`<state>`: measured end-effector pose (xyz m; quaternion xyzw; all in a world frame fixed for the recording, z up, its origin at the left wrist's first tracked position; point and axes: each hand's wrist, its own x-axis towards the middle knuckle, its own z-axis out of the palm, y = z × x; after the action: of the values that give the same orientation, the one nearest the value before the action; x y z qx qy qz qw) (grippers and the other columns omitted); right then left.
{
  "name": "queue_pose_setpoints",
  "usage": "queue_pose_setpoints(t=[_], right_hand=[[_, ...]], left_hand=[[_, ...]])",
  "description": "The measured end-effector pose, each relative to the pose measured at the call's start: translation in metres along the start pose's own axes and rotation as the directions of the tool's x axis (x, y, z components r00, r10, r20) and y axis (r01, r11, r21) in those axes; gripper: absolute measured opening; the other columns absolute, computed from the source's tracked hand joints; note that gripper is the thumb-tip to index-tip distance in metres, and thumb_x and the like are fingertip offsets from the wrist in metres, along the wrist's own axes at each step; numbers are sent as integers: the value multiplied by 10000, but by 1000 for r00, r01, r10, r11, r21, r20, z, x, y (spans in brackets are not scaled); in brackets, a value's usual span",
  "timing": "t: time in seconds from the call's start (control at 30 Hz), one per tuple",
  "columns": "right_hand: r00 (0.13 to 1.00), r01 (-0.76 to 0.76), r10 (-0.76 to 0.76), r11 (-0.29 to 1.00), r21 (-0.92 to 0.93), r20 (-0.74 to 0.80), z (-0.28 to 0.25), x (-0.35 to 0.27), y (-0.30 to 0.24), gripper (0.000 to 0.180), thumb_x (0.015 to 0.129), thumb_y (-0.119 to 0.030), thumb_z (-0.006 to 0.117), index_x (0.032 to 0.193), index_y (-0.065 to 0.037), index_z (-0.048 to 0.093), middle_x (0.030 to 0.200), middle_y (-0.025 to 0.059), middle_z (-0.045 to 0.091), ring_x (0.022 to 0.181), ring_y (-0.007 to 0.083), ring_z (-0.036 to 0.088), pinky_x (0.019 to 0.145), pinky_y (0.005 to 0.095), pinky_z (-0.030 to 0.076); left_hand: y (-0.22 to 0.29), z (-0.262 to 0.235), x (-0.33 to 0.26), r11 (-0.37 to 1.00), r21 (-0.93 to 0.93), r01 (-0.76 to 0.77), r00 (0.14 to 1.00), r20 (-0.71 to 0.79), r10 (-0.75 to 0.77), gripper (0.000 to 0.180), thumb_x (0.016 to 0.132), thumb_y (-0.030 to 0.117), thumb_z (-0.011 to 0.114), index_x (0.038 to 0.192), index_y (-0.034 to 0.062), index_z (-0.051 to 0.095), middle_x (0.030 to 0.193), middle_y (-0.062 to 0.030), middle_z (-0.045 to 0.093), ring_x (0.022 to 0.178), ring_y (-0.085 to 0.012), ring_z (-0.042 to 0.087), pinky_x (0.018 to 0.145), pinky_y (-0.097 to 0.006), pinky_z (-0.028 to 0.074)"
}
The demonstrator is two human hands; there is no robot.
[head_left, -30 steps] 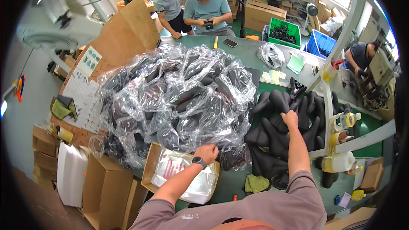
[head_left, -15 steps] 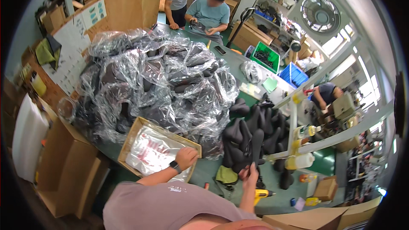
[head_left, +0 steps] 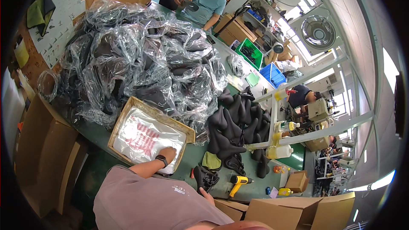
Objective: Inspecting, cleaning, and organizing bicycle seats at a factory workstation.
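Observation:
My left hand (head_left: 168,154), a watch on its wrist, rests with curled fingers on a stack of clear plastic bags (head_left: 142,138) with red print. The bags lie in a shallow cardboard box (head_left: 116,133); whatever its fingertips pinch is hidden. Close to my body, my right hand (head_left: 207,196) grips a black bicycle saddle (head_left: 206,179), whose underside shows. Just beyond it lie a yellow-green cloth (head_left: 211,161) and another saddle (head_left: 234,164), upside down. A yellow heat gun (head_left: 239,184) is to the right of my right hand.
Bagged saddles (head_left: 145,64) form a big heap behind the box; bare black saddles (head_left: 234,119) are piled to its right. A white frame (head_left: 315,135) crosses the right side. Open cartons (head_left: 277,213) stand along the near edge. Two people (head_left: 200,6) are across the table.
My right hand has drawn the saddle from the bare pile toward my body, turning its underside up. My left hand has moved from the box's right rim onto the bags.

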<state>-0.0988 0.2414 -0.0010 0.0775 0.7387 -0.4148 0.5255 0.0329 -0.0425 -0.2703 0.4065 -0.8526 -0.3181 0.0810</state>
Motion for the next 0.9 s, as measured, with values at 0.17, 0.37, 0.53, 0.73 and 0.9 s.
queue_pose_setpoints(t=[0.17,0.37,0.53,0.73,0.9], right_hand=[[866,-451,263,778,438,424,18,-46,-5,487,1087,-412,738,1370,-17,698,1068,111,787,863,202,744,839,348,623],[905,47,-283,810,585,319,70,-77,-60,618,1105,-535,672,1457,-34,587,1112,107,690,768,199,608,777,315,578],[722,-235,-314,726,646,616,78,-19,-83,718,1111,-745,447,1217,-60,633,881,98,654,616,180,554,512,298,433],[705,-202,-30,949,241,709,84,24,-87,780,1088,-824,359,1127,-96,638,781,81,615,532,183,525,448,319,397],[678,-80,49,997,7,733,107,-51,-136,1041,952,-1020,262,764,-38,548,531,59,471,446,180,452,445,310,403]], left_hand=[[36,-11,8,932,-360,50,987,161,10,422,1025,470,741,1092,57,792,1039,-168,806,972,-361,775,869,-496,602],[131,-154,-27,645,-745,-169,985,-157,77,315,1097,350,689,1218,66,753,1133,-117,786,1016,-294,753,873,-420,594],[198,-255,-53,515,-444,-733,680,-486,548,358,1104,327,674,1347,69,725,1416,-120,708,1295,-314,681,1113,-468,539],[222,-290,-43,548,-38,-836,549,-22,836,444,998,431,709,1253,71,763,1435,-140,697,1473,-323,571,1278,-542,365],[161,-329,23,883,-111,-457,785,-517,341,421,1061,373,644,1272,30,765,1408,-223,722,1346,-436,652,1115,-523,525]])
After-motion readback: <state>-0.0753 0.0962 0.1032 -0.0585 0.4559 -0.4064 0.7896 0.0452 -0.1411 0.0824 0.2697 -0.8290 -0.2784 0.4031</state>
